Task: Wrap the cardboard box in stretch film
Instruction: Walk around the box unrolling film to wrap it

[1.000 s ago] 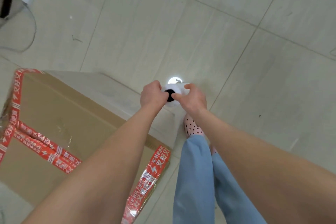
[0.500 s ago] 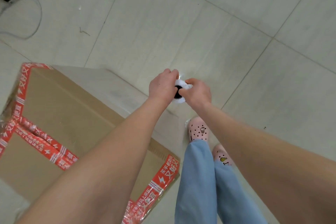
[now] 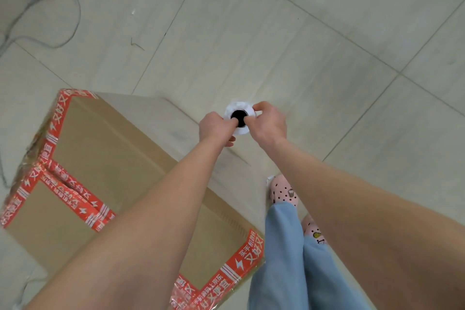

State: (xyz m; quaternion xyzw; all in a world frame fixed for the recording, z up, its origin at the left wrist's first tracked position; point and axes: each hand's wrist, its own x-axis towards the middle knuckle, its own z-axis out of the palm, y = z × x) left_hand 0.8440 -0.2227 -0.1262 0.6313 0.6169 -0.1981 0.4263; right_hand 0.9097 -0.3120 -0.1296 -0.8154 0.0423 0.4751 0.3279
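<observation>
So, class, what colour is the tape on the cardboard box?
The tape is red with white print; head view.

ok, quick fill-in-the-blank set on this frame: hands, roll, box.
1. The left hand and right hand both hold the stretch film roll, whose core hole looks ___.
2. The tape on the cardboard box is ___ with white print.
3. The box stands on the person's ___ side.
4. The shoes are ___ with dark dots.

Missing words: black; red; left; pink.
</observation>
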